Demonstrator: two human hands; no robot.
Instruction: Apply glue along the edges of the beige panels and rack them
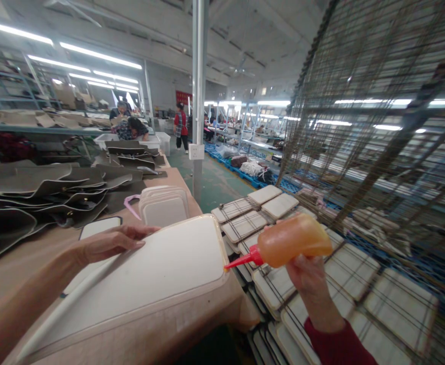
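Note:
My right hand [308,274] is wrapped round a squeeze bottle [293,241] of amber liquid, probably glue, tipped onto its side. Its red nozzle [243,259] points left and meets the corner edge of a white rounded panel [180,253]. A yellowish line of liquid runs along that panel's right and far rim. My left hand [119,241] grips the panel's far left edge, thumb on top, with the other fingers partly hidden. Under the left forearm lies another white panel [101,226] with a dark border. Beyond the held panel sits a stack of pale panels [165,208].
Grey folded pieces [47,187] are heaped on the brown-covered table [177,177] at left. At right, wire racks [268,268] carry several white panels, with more mesh racks [359,126] tilted upright above. A post [198,101] stands ahead; people [181,126] are farther back.

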